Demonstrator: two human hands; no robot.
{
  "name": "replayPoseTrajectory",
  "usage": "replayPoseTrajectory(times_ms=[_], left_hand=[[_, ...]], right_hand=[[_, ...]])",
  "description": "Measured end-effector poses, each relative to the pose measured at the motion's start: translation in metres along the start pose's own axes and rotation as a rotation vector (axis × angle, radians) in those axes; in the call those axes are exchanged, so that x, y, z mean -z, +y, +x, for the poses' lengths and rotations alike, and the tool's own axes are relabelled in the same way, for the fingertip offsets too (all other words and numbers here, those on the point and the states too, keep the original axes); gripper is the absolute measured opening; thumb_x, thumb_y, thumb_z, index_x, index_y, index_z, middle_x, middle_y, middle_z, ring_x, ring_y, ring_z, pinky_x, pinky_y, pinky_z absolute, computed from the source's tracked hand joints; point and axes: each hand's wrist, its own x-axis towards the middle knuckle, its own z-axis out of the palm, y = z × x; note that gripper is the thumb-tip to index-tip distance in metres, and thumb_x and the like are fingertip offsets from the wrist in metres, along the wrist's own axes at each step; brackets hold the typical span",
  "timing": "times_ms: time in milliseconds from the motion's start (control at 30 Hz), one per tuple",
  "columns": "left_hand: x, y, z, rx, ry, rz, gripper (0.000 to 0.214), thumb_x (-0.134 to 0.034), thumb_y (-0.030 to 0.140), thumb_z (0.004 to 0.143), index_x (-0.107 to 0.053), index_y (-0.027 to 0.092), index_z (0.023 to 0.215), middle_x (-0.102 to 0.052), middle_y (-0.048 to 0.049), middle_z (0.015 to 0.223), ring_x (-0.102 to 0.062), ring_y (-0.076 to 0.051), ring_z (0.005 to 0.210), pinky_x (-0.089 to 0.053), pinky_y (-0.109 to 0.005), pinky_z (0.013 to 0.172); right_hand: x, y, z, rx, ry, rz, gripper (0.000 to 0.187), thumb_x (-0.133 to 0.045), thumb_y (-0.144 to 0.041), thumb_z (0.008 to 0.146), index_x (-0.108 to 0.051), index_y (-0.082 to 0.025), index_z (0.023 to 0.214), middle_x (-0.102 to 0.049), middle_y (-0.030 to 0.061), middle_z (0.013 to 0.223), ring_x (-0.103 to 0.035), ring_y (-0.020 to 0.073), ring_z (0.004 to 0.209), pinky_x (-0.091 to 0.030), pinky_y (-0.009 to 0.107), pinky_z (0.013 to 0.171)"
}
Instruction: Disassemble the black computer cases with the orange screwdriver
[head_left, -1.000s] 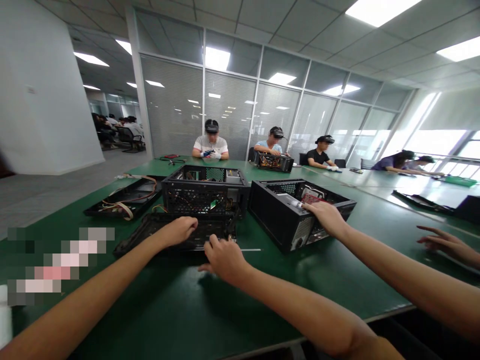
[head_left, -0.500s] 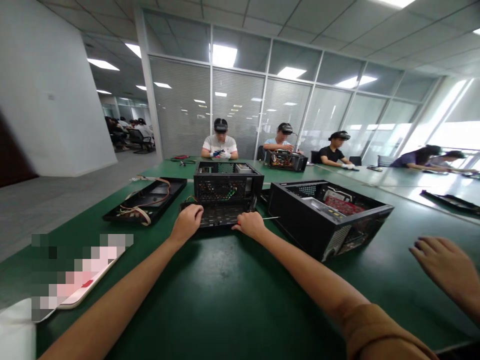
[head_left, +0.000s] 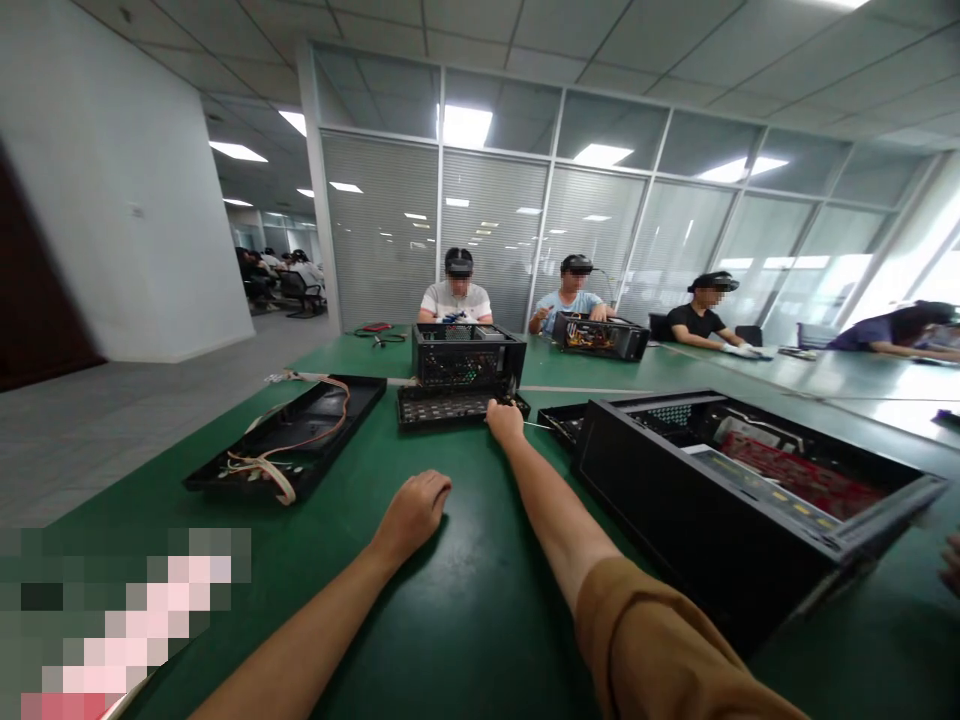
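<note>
My right hand (head_left: pixel 505 420) reaches forward to the near edge of a black slatted panel (head_left: pixel 442 408). Its fingers are closed around a screwdriver, whose handle is hidden; a thin metal shaft (head_left: pixel 536 425) sticks out to the right. Behind the panel stands an open black computer case (head_left: pixel 469 360) with a perforated side and wires inside. Apart from these, my left hand (head_left: pixel 414 515) is over the green table nearer to me, with its fingers curled in. Whether anything is inside its grip is hidden.
A larger open computer case (head_left: pixel 675 520) stands at right, with a black panel (head_left: pixel 564 428) beside it. At left lies a black cover (head_left: pixel 322 425) with cables. A co-worker (head_left: pixel 457 290) sits opposite; another handles a case (head_left: pixel 600 336). A blurred-out pinkish object (head_left: pixel 142 630) lies at lower left.
My left hand has let go of the panel and drawn back toward me. The middle case and its panel now appear farther away, with my right hand still at the panel. The view has shifted.
</note>
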Motion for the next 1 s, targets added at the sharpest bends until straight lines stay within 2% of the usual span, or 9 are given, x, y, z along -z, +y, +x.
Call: replayPoseTrajectory(times_ms=[100,200,267,400,567,633,733,867,1000], left_hand=[[-0.006,0.000,0.005,-0.035,-0.054,0.014,0.020,-0.035,0.017,0.086,-0.055,0.016,0.085,-0.057,-0.0048,0.082,-0.052,-0.015,0.078,-0.042,-0.029,0.074],[-0.011,-0.001,0.008,-0.044,-0.068,-0.013,0.021,-0.034,0.017,0.086,-0.054,0.016,0.087,-0.057,-0.0050,0.082,-0.052,-0.016,0.078,-0.041,-0.029,0.074],[-0.014,-0.001,0.008,-0.049,-0.079,-0.036,0.021,-0.034,0.017,0.086,-0.054,0.016,0.086,-0.056,-0.0051,0.082,-0.051,-0.015,0.078,-0.040,-0.029,0.074],[-0.018,0.004,0.009,-0.090,-0.130,-0.044,0.022,-0.033,0.014,0.086,-0.054,0.016,0.084,-0.056,-0.0052,0.079,-0.050,-0.015,0.074,-0.040,-0.029,0.070],[-0.021,0.004,0.009,-0.102,-0.142,-0.035,0.021,-0.033,0.013,0.085,-0.054,0.016,0.084,-0.056,-0.0052,0.080,-0.050,-0.015,0.074,-0.040,-0.028,0.069],[-0.020,0.003,0.009,-0.098,-0.134,-0.045,0.021,-0.033,0.014,0.085,-0.054,0.016,0.082,-0.055,-0.0052,0.080,-0.050,-0.015,0.075,-0.040,-0.028,0.070],[-0.017,0.005,0.010,-0.098,-0.125,-0.076,0.023,-0.031,0.016,0.086,-0.054,0.016,0.083,-0.055,-0.0053,0.079,-0.051,-0.015,0.076,-0.041,-0.028,0.072],[-0.015,0.008,0.011,-0.073,-0.129,-0.102,0.024,-0.030,0.021,0.087,-0.053,0.016,0.085,-0.055,-0.0054,0.081,-0.051,-0.015,0.076,-0.043,-0.028,0.072],[-0.018,0.010,0.008,-0.058,-0.103,-0.117,0.024,-0.031,0.023,0.087,-0.053,0.016,0.090,-0.056,-0.0055,0.086,-0.053,-0.015,0.079,-0.044,-0.030,0.076]], right_hand=[[-0.014,-0.033,0.033,0.008,-0.048,0.061,0.026,-0.039,-0.017,0.086,-0.059,-0.007,0.098,-0.063,0.0200,0.094,-0.061,0.0210,0.092,-0.044,0.029,0.076],[-0.028,-0.061,0.061,-0.006,-0.094,0.102,0.031,-0.041,-0.022,0.084,-0.060,-0.006,0.102,-0.061,0.0214,0.102,-0.058,0.0227,0.098,-0.044,0.030,0.079],[-0.037,-0.069,0.078,-0.032,-0.126,0.118,0.034,-0.039,-0.023,0.085,-0.058,-0.005,0.107,-0.058,0.0224,0.106,-0.055,0.0236,0.101,-0.044,0.032,0.081],[-0.047,-0.060,0.104,-0.073,-0.195,0.160,0.033,-0.043,-0.023,0.086,-0.054,-0.003,0.110,-0.055,0.0225,0.109,-0.051,0.0241,0.106,-0.043,0.033,0.083],[-0.043,-0.040,0.111,-0.079,-0.254,0.199,0.033,-0.049,-0.032,0.084,-0.048,-0.014,0.113,-0.051,0.0082,0.112,-0.053,0.0185,0.096,-0.046,0.039,0.080],[-0.034,-0.035,0.107,-0.060,-0.285,0.195,0.032,-0.049,-0.030,0.085,-0.049,-0.014,0.112,-0.052,0.0082,0.110,-0.054,0.0179,0.094,-0.047,0.038,0.078],[-0.007,-0.024,0.096,-0.078,-0.294,0.169,0.031,-0.049,-0.031,0.084,-0.050,-0.013,0.110,-0.053,0.0074,0.108,-0.055,0.0171,0.092,-0.047,0.037,0.078],[0.044,0.009,0.071,-0.162,-0.145,0.154,0.025,-0.052,-0.023,0.082,-0.059,-0.008,0.102,-0.060,0.0160,0.104,-0.057,0.0212,0.096,-0.046,0.035,0.080],[0.093,0.064,0.024,-0.276,0.017,0.152,0.028,-0.043,-0.013,0.085,-0.061,0.004,0.097,-0.060,0.0252,0.100,-0.057,0.0234,0.100,-0.042,0.033,0.080]])
